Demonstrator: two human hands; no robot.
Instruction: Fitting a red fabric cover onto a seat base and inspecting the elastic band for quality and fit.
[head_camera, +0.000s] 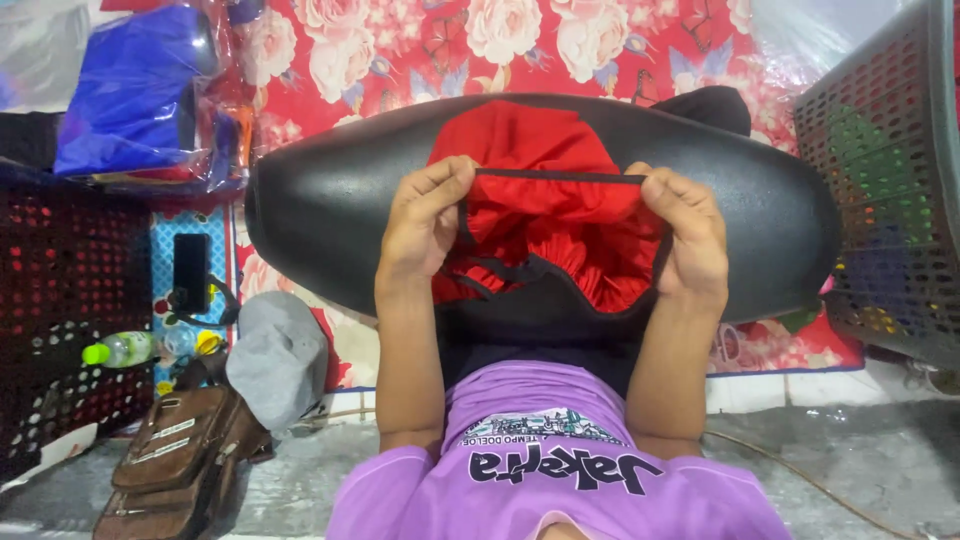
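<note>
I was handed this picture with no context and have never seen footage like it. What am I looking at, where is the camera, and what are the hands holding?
There is no machine here. The one picture comes from a camera worn on a person's head, looking down, so the purple printed T-shirt at the bottom is the wearer's own. The left hand and right hand each pinch the black-trimmed edge of a red fabric cover, holding it stretched open over a long black padded seat that lies across the lap. Each grip is closed on the cloth. Behind is a red flowered sheet. To the left lie a grey cap, a brown leather bag, a clear plastic bottle with a green cap and a dark red perforated crate. A grey perforated basket stands at the right.
</note>
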